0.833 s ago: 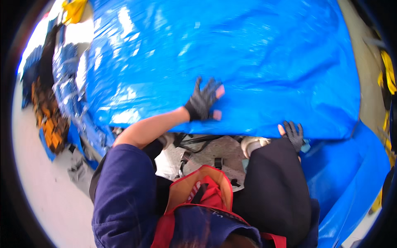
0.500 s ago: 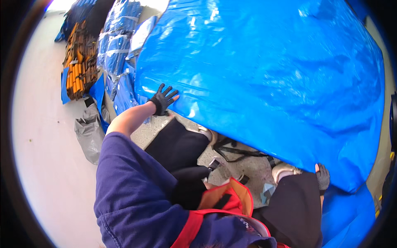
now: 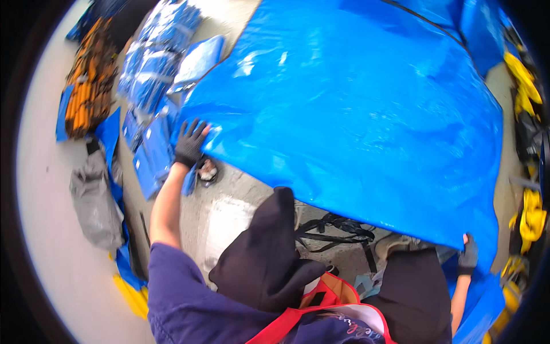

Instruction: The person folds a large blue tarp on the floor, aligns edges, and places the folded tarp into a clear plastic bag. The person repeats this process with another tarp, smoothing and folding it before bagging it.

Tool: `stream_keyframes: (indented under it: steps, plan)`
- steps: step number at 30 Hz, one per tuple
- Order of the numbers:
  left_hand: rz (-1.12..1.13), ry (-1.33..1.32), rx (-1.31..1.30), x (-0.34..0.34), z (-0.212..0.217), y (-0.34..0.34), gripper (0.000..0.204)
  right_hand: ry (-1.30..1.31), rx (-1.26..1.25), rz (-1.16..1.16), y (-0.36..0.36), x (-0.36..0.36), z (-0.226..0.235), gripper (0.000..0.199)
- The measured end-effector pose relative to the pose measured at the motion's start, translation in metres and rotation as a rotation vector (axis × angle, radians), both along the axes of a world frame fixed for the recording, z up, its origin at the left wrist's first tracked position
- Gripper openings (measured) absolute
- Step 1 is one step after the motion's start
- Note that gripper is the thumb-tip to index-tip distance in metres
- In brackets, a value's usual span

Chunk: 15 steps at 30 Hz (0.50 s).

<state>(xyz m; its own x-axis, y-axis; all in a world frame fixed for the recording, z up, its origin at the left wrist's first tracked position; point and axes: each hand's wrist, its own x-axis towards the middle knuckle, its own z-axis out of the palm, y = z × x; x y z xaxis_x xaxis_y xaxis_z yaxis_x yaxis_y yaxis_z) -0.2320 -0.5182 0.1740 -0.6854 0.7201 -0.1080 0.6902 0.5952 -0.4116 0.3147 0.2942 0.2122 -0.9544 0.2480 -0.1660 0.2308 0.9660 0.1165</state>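
well left of blue tarp (image 3: 355, 120): bundle of orange pieces (image 3: 87, 97), crumpled gray bag (image 3: 96, 203) nearer person. just left of tarp: blue packages (image 3: 152, 77) in clear wrap. at tarp's near left corner: left hand (image 3: 189, 144), dark glove, fingers spread. tarp itself: glossy, wrinkled, laid out wide before person. along tarp's near edge: black straps (image 3: 329, 234) on floor (image 3: 240, 183). at tarp's near right corner: right hand (image 3: 468, 256), gloved; cannot tell whether fingers grip edge. right of tarp: yellow items (image 3: 530, 215).
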Motion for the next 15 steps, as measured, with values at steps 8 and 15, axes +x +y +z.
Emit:
stream_keyframes:
  steps: [8, 15]
  plan:
    - [-0.548, -0.759, -0.756, -0.005, 0.053, -0.092, 0.013, -0.830, -0.520, -0.119, 0.042, 0.092, 0.089, 0.030]
    - [0.740, -0.569, 0.233, -0.163, 0.154, 0.032, 0.042, -0.752, -0.219, -0.484, 0.107, -0.153, 0.163, 0.045]
